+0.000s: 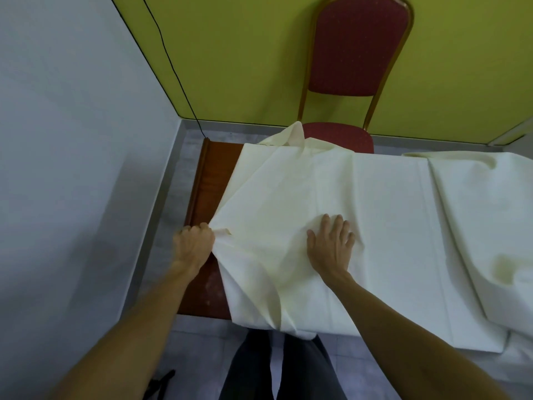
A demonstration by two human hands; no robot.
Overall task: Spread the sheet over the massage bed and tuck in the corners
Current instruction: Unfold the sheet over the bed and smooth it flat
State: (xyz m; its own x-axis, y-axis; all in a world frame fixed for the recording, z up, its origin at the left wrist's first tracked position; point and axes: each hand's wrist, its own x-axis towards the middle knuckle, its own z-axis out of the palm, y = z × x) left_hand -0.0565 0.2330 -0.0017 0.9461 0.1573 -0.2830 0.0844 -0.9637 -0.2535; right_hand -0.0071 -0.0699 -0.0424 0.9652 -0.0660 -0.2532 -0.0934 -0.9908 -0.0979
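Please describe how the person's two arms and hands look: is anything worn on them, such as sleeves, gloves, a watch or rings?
Both forearms are bare up to the picture's edge, with no sleeve showing. The left hand and the right hand wear no gloves. No watch or bracelet shows on either wrist, and no ring shows on the visible fingers. There are no markings or cables on the arms.

both hands [193, 246] on cream sheet [375, 203]

Light was soft and even, fairly dim, with no glare; the pale sheet [331, 197] was the brightest area and carried only faint shadows in its folds. The wide lens bent straight lines near the frame's edges, stretching both forearms. The picture was slightly soft throughout, muddiest along the dark bottom edge.
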